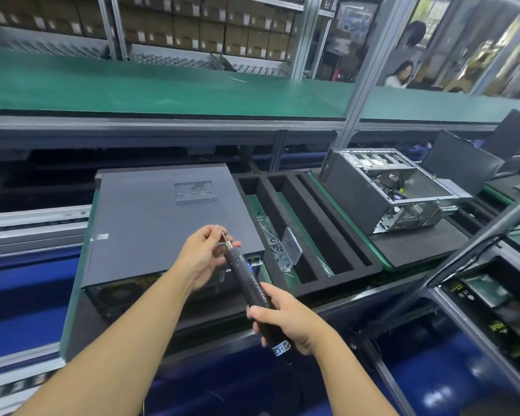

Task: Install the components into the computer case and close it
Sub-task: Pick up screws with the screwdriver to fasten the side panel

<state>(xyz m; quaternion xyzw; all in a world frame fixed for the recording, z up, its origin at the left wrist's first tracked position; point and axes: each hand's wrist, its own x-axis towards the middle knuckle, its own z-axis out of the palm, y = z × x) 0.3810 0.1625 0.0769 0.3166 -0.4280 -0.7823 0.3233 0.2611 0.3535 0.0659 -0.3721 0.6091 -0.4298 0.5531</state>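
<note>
Above the closed case's [168,217] near edge, right hand [285,321] grips screwdriver [252,283]; left hand [204,252] pinches its tip; a screw could drop.

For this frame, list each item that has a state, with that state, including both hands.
Near computer case: lying flat, side panel on.
Far computer case: open, internals exposed.
Electric screwdriver: held, bit pointing up.
Left hand: fingers pinching at the bit tip.
Right hand: gripping the screwdriver body.
Foam tray: slots mostly empty, some metal brackets.

Bright even overhead light, glare on the blue floor [433,397], wide-angle bending and blurred edges
</note>
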